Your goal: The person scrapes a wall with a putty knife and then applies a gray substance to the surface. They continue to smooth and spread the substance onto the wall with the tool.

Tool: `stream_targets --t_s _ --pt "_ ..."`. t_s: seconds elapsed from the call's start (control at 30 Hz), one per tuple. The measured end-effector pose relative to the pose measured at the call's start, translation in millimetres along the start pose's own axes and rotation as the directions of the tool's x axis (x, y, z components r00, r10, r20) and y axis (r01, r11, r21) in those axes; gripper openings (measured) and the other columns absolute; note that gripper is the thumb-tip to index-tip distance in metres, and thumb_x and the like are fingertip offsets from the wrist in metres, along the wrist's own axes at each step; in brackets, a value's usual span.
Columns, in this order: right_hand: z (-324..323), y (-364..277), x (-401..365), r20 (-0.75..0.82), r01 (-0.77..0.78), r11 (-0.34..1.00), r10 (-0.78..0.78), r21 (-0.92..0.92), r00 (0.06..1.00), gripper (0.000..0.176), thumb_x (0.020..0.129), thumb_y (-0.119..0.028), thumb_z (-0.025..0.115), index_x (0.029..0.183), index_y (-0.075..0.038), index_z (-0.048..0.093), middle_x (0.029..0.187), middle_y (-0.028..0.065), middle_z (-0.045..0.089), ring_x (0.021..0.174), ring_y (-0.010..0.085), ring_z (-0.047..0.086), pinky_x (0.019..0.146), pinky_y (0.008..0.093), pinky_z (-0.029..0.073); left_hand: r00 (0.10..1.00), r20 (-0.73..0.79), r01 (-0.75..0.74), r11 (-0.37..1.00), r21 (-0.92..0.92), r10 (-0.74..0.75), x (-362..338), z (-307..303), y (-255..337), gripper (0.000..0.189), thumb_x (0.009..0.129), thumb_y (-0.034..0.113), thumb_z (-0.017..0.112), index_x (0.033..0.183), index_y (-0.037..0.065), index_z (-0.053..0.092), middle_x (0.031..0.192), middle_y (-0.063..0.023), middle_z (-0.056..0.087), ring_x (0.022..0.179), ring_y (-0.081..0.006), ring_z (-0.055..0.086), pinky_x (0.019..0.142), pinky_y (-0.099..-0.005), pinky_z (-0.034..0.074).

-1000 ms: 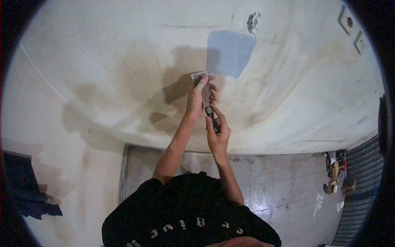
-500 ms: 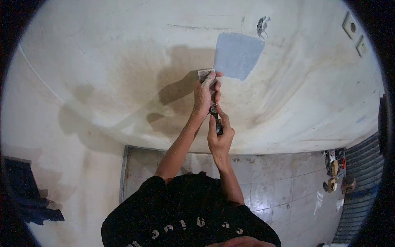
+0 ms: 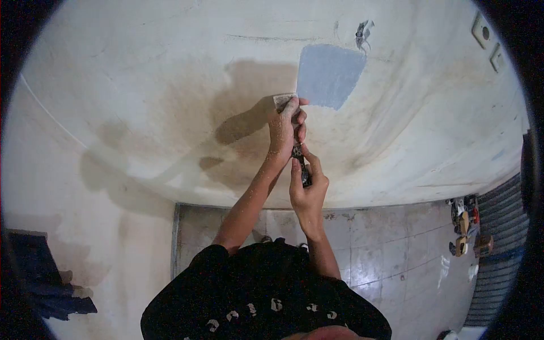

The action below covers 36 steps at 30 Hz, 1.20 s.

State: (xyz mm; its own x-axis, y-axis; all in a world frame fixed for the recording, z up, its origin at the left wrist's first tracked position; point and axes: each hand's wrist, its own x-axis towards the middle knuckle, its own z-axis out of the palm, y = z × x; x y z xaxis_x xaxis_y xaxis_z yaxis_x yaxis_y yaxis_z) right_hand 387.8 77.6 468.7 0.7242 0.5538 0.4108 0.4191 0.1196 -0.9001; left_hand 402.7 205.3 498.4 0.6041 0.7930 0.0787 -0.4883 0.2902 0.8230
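Observation:
A putty knife, with a grey, dusty blade and a dark, speckled handle, stands upright in both hands close in front of the wall. My left hand is closed around the blade, its thumb lying on the face near the broad top edge. Pale dust coats this hand and wrist. Lower down, my right hand grips the handle between thumb and fingers. Just right of the blade's top is a grey-blue patch on the wall.
A hole with torn edges is in the wall above the patch. Sockets sit at upper right. Dark cloth hangs at left. Below are a tiled floor, several items and a corrugated shutter at right.
Both hands and the putty knife appear slightly further right in view, the right hand also a little lower. The grip of each hand stays the same.

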Motion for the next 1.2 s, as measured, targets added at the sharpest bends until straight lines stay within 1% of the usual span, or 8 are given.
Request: stream_targets --t_s 0.2,0.47,0.6,0.8,0.9,0.93,1.03,1.2 --pt "6.0 -24.6 10.8 -0.073 0.17 0.986 -0.169 0.004 0.983 0.033 0.093 -0.007 0.058 0.124 0.003 0.056 0.069 0.0009 0.056 0.057 0.0033 0.038 0.049 0.022 0.032 0.996 0.066 -0.059 0.998 -0.022 0.061 3.3 15.6 33.2 0.029 0.096 0.031 0.051 0.098 0.002 0.059 0.058 0.0008 0.046 0.034 -0.0099 0.04 0.032 -0.0247 0.028" --pt "1.8 -46.8 24.0 -0.049 0.156 0.984 -0.161 -0.082 0.986 0.03 0.094 -0.006 0.055 0.123 0.003 0.055 0.073 0.0059 0.058 0.059 0.0042 0.04 0.051 0.0212 0.035 0.988 0.11 -0.112 0.994 0.006 0.11 9.2 35.7 63.4 0.028 0.097 0.03 0.05 0.098 0.004 0.06 0.061 0.0017 0.047 0.036 -0.0094 0.042 0.034 -0.025 0.03" --pt "-6.4 -43.0 22.7 -0.021 0.135 0.985 -0.138 -0.106 0.99 0.033 0.091 -0.004 0.056 0.124 -0.001 0.054 0.097 0.0254 0.067 0.085 0.034 0.07 0.068 0.0335 0.052 0.995 0.099 -0.019 1.0 -0.012 0.02 8.9 33.2 48.7 0.03 0.096 0.032 0.051 0.098 0.003 0.06 0.061 0.0018 0.047 0.037 -0.0093 0.042 0.035 -0.0244 0.031" --pt "-9.2 -63.7 51.7 -0.145 0.199 0.972 -0.217 -0.126 0.965 0.033 0.093 -0.009 0.054 0.125 -0.002 0.053 0.094 0.0253 0.067 0.083 0.0341 0.07 0.066 0.035 0.052 0.971 0.225 -0.069 0.996 -0.052 0.079 29.2 72.5 69.3 0.032 0.095 0.032 0.054 0.094 0.001 0.062 0.058 0.0009 0.046 0.036 -0.0092 0.042 0.034 -0.0245 0.03" --pt "-18.5 -63.1 45.5 -0.071 -0.039 0.986 0.028 -0.164 0.997 0.033 0.093 -0.008 0.054 0.125 -0.002 0.053 0.091 0.0245 0.067 0.073 0.034 0.069 0.063 0.0356 0.051 0.972 0.235 0.004 1.0 -0.004 -0.003 30.9 68.4 52.6 0.032 0.095 0.031 0.054 0.093 0.0 0.062 0.058 0.001 0.046 0.037 -0.0088 0.042 0.034 -0.024 0.03" --pt "-16.7 -55.5 50.0 -0.116 0.093 0.974 -0.118 -0.205 0.986 0.032 0.093 -0.008 0.054 0.125 -0.002 0.053 0.085 0.0236 0.066 0.062 0.0308 0.066 0.058 0.0336 0.049 0.973 0.231 0.011 1.0 0.007 -0.012 30.5 72.9 58.9 0.032 0.094 0.031 0.054 0.093 0.0 0.062 0.058 0.0011 0.046 0.036 -0.0088 0.041 0.034 -0.024 0.03" --pt "-24.0 -74.1 61.7 -0.137 0.112 0.977 -0.138 -0.183 0.981 0.032 0.093 -0.008 0.054 0.124 -0.002 0.053 0.079 0.0224 0.065 0.058 0.0281 0.064 0.055 0.0316 0.047 0.966 0.245 -0.073 0.997 -0.031 0.079 35.0 94.1 71.0 0.033 0.095 0.031 0.055 0.093 -0.001 0.062 0.058 0.0013 0.045 0.035 -0.0085 0.039 0.033 -0.0239 0.028" --pt "-34.1 -55.5 53.6 -0.171 0.069 0.988 -0.092 -0.139 0.981 0.031 0.092 -0.007 0.055 0.123 -0.003 0.054 0.071 0.0207 0.062 0.055 0.0222 0.062 0.053 0.0308 0.045 0.975 0.221 -0.004 1.0 0.03 -0.003 32.0 90.7 35.2 0.03 0.095 0.028 0.054 0.092 -0.001 0.062 0.055 0.0012 0.044 0.033 -0.0099 0.04 0.031 -0.0256 0.029"
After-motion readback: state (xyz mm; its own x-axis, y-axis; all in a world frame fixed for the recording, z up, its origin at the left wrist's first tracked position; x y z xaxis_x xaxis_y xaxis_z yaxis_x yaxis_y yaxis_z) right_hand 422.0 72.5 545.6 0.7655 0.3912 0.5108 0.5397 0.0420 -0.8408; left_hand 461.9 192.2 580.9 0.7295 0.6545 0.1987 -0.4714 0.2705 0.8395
